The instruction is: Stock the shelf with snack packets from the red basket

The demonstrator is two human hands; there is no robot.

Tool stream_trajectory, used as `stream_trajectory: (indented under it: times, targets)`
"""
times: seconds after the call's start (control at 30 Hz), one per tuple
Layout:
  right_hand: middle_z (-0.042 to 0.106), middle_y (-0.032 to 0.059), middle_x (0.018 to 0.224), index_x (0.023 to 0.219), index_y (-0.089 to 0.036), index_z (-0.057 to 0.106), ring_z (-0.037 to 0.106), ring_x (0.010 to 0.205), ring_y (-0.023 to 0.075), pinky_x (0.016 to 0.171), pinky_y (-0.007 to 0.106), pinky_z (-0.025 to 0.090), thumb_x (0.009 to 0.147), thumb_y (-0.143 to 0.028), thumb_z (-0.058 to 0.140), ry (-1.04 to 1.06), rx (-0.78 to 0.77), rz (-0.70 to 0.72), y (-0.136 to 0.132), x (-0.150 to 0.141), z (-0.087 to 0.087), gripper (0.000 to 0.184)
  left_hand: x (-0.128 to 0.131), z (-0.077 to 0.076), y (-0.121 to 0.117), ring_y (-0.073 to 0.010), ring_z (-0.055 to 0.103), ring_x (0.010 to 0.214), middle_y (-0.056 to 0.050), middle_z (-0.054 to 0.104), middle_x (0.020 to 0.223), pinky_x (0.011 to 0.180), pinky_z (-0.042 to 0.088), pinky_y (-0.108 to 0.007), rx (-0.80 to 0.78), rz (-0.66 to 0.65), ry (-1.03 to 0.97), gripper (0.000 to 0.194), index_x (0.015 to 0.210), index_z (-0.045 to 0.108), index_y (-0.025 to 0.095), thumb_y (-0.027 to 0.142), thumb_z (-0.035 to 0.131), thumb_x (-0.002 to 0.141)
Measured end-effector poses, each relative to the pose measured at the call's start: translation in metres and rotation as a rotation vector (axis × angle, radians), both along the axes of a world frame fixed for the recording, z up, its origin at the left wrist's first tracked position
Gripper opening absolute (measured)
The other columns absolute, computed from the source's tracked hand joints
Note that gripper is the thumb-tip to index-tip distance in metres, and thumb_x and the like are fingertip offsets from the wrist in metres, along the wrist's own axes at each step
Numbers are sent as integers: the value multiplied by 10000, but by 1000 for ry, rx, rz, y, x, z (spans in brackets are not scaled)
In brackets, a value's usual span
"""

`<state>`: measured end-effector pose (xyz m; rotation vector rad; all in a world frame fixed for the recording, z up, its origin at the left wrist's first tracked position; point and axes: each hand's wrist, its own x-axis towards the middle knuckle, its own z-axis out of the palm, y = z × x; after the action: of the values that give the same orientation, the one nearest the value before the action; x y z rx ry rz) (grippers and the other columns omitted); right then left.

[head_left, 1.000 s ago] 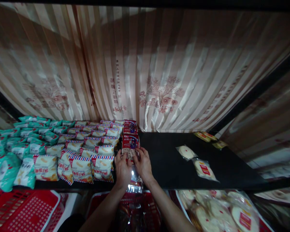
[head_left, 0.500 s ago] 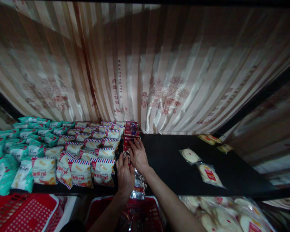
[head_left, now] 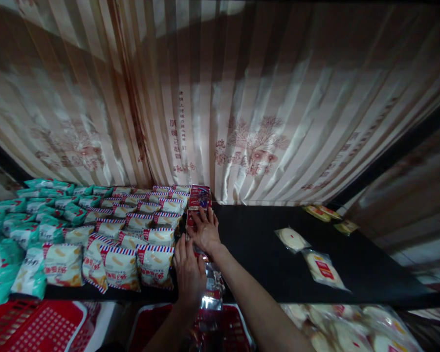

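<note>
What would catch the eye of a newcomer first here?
Probably the rows of red-and-white snack bags, with turquoise bags to their left, on the black shelf. Next, at the centre, the left grip and right grip stand out at the column of dark red packets. Behind, a striped, shiny, printed curtain fills much of the view.

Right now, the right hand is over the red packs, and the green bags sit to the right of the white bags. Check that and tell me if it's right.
Not quite: the head view shows the green bags to the left of the white bags. The right hand is indeed over the red packs.
</note>
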<state>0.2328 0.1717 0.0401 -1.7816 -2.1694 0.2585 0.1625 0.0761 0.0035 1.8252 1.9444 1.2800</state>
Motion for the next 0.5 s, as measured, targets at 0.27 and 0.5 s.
stream_trajectory:
  times: [0.27, 0.5]
  targets:
    - [293, 39, 1503, 1319, -302, 480, 119, 1391, 329, 1060, 511, 173, 882, -494, 407, 22, -7, -6, 5, 4, -9, 483, 14, -1, 8, -235, 239, 1383, -173, 323, 1465, 1116, 262, -452, 32, -103, -81, 526, 1396, 302, 83, 187, 291, 881]
    - [349, -4, 1477, 1309, -318, 485, 167, 1382, 287, 1056, 505, 179, 933, -351, 295, 38, 22, -30, 6, 4, -13, 424, 17, -17, 6, -285, 252, 1374, -218, 337, 1447, 1089, 293, -482, 23, -88, 102, 619, 1415, 251, 27, 135, 354, 814]
